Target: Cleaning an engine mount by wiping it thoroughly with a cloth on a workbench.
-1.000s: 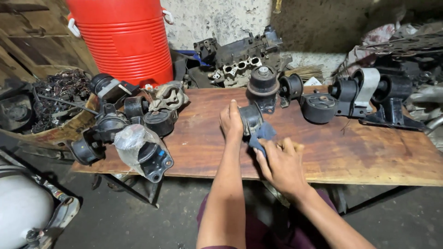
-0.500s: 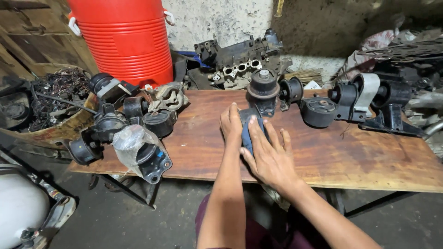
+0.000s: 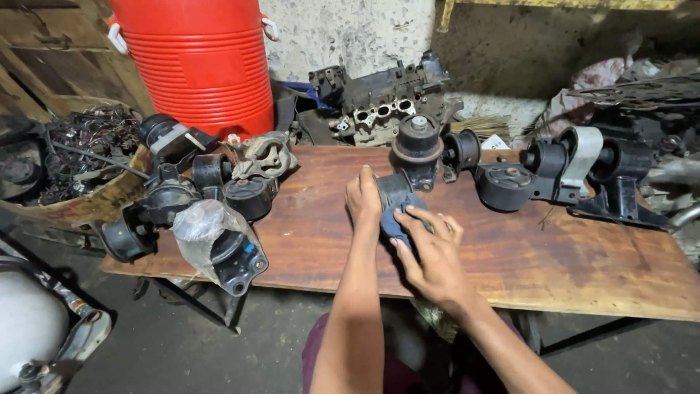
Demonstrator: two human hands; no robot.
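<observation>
Head view: a dark engine mount [image 3: 397,197] is seen standing near the middle of the wooden worktop [image 3: 554,255], just in front of a taller round-topped mount [image 3: 417,149]. It is steadied from its left side by the left hand [image 3: 362,201], whose grip is wrapped against the housing, while a blue cloth [image 3: 397,222] is pressed against its near face by the right hand [image 3: 430,252], the fingers being laid flat over the cloth rather than curled shut. The part is judged to be heavy and stiff, being a metal shell around a rubber core, and probably greasy, so that a bare palm could slip on it. A firm hold would best be taken on the outer metal body or its bracket, not on the rubber insert. More mounts are gathered at the left edge, one of them inside a clear plastic bag [image 3: 211,237], and a red drum [image 3: 197,62] stands behind them.
</observation>
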